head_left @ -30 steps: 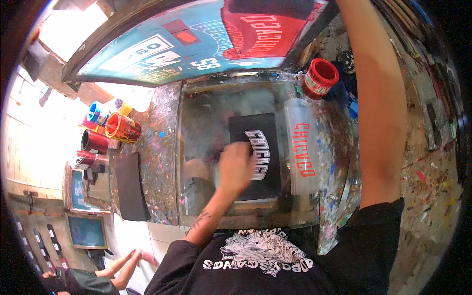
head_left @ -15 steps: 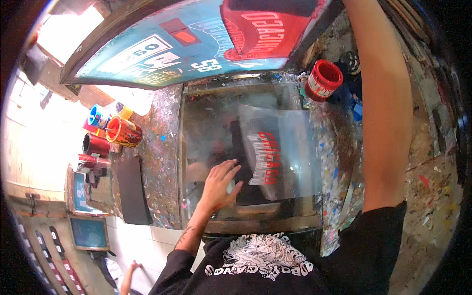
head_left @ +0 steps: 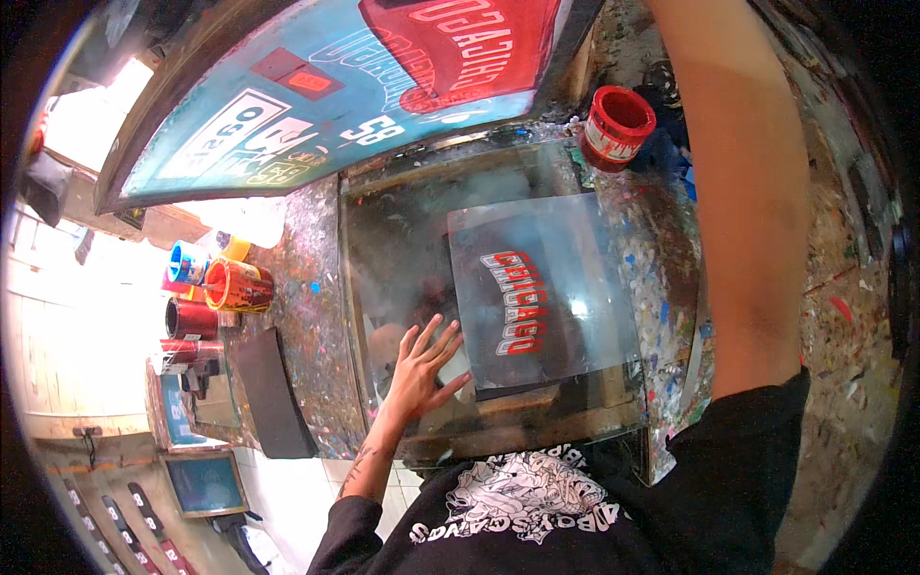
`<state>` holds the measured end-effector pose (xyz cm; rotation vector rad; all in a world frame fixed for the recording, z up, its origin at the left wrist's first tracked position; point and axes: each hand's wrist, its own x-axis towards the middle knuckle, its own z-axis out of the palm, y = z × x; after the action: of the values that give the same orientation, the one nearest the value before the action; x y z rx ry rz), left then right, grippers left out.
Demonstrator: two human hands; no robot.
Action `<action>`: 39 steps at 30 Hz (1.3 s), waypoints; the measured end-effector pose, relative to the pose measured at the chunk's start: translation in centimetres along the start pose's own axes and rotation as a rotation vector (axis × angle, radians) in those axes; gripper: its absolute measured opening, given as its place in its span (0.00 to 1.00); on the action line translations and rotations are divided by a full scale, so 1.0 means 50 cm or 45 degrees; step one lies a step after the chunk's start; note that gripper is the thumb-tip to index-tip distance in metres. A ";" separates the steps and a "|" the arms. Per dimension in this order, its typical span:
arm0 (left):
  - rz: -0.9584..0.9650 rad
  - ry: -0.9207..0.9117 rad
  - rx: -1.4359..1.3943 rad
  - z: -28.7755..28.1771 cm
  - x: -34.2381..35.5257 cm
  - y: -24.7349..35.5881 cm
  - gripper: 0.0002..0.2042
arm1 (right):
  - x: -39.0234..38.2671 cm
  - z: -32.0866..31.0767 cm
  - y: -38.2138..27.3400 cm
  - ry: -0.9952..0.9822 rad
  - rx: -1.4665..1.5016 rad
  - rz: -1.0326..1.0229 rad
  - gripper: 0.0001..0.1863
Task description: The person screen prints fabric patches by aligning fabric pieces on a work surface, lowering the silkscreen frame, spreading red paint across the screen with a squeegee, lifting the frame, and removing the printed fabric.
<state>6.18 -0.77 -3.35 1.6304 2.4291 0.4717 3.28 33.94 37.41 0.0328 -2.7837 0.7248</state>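
My left hand [head_left: 426,366] rests with fingers spread on the glass plate [head_left: 383,235], just left of a clear film [head_left: 585,240]. The film lies over a dark panel [head_left: 479,381], and its red lettering [head_left: 513,305] overlaps white outline lettering on the panel, slightly offset. My right forearm [head_left: 747,211] reaches up past the top of the view, and its hand is out of sight. A raised printing screen [head_left: 220,105] with reversed designs and a red ink area stands above the glass.
An open red ink pot [head_left: 618,129] sits at the back right. Several paint cans [head_left: 238,286] crowd the left of the paint-spattered bench [head_left: 297,240]. A loose black panel [head_left: 276,393] lies there too. Small screens [head_left: 201,484] are at lower left.
The clear film has moved left from beside the dark panel onto it. My left hand has shifted down-left off the panel and spread its fingers. The other person's limbs have left the view.
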 end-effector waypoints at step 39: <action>0.062 -0.096 0.118 0.025 0.033 -0.003 0.39 | 0.006 0.007 0.008 -0.075 0.055 -0.055 0.30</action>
<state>5.83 0.90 -4.52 1.7147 2.3947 0.3035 2.87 34.15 36.98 0.1238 -2.8134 0.7849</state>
